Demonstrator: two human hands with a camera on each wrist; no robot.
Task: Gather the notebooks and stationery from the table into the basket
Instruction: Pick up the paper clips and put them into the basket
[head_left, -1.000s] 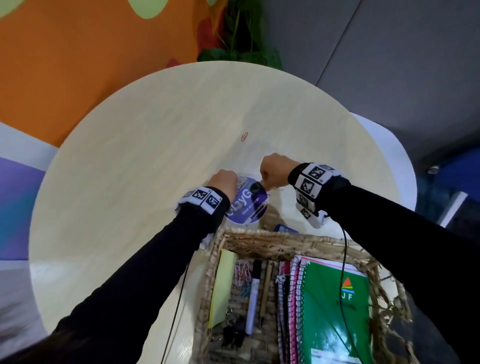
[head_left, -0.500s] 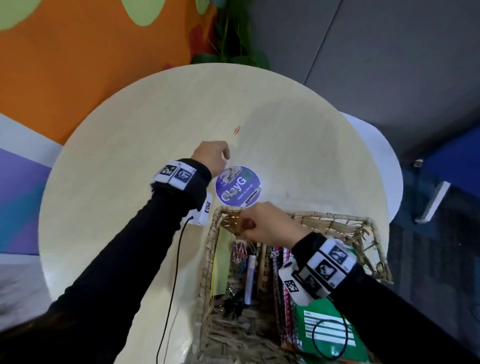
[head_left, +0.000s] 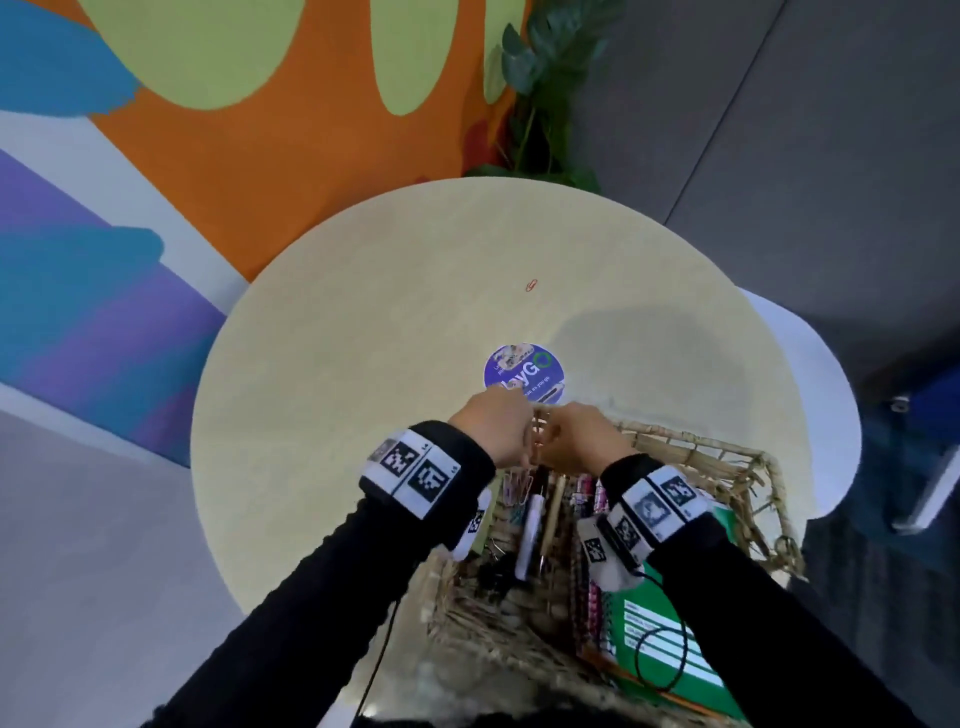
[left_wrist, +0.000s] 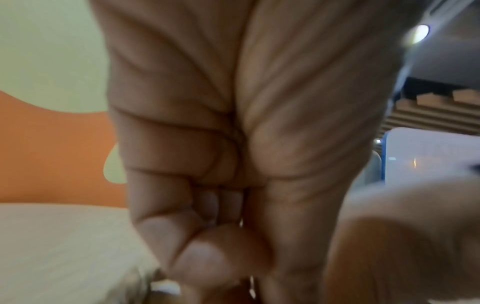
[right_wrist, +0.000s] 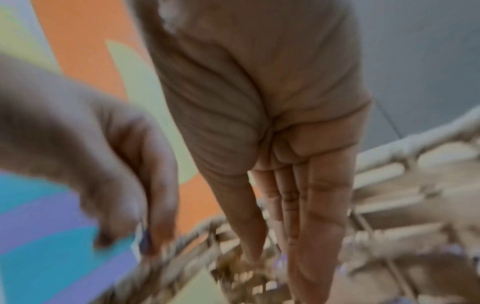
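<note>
The wicker basket (head_left: 727, 457) stands at the near right of the round table (head_left: 363, 364). It holds a green notebook (head_left: 670, 644), pens (head_left: 530, 530) and clips. A red paper clip (head_left: 531, 285) lies alone farther out on the table. Both hands meet at the basket's far rim. My left hand (head_left: 498, 426) is curled, thumb pressed on fingertips (left_wrist: 207, 230), pinching something small and thin that looks like a paper clip. My right hand (head_left: 576, 439) points straight fingers (right_wrist: 298, 216) down onto the rim (right_wrist: 415, 142), with nothing visibly held.
A round purple sticker (head_left: 523, 373) lies flat on the table just beyond the hands. A potted plant (head_left: 545, 88) stands behind the table by the orange wall. A white chair (head_left: 821, 415) is at the right edge.
My right hand left the purple sticker and came to the basket's far rim. My left hand then drew back from the sticker to the rim beside it, still pinched.
</note>
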